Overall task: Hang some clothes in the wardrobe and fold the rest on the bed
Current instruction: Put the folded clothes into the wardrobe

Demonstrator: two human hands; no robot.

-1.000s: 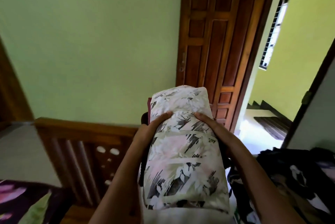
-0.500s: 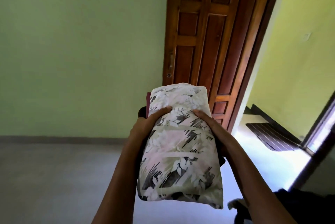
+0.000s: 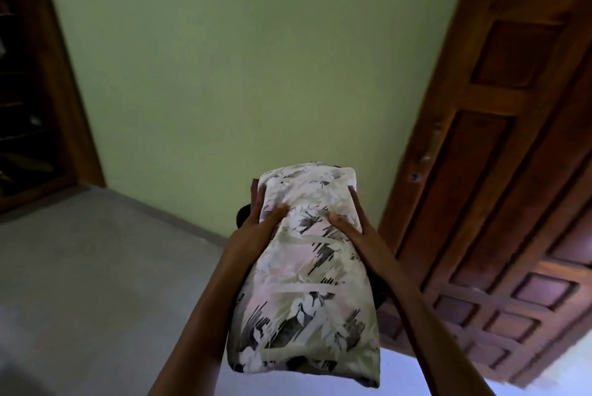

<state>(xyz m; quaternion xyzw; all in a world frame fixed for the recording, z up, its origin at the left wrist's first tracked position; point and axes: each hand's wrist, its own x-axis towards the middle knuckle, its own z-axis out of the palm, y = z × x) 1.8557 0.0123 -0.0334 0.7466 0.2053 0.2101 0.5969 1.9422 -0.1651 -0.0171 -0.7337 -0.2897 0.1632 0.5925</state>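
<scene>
A stack of folded clothes (image 3: 307, 293) with a white, pink and grey floral cloth on top is held out in front of me at chest height. My left hand (image 3: 256, 222) clasps its left side with the thumb on top. On the other side my right hand (image 3: 355, 226) presses the cloth, thumb over the top. Darker garments show under the floral cloth. A dark wooden wardrobe (image 3: 35, 81) with its inside in shadow stands at the far left.
A green wall (image 3: 240, 59) faces me. A brown panelled wooden door (image 3: 499, 171) stands at the right. Grey floor (image 3: 96, 267) stretches from the wardrobe to my feet.
My view has swung left: the door slid to the right edge, the bed and stairway left the picture, and the wardrobe came in at the left. Both hands keep holding the stack.
</scene>
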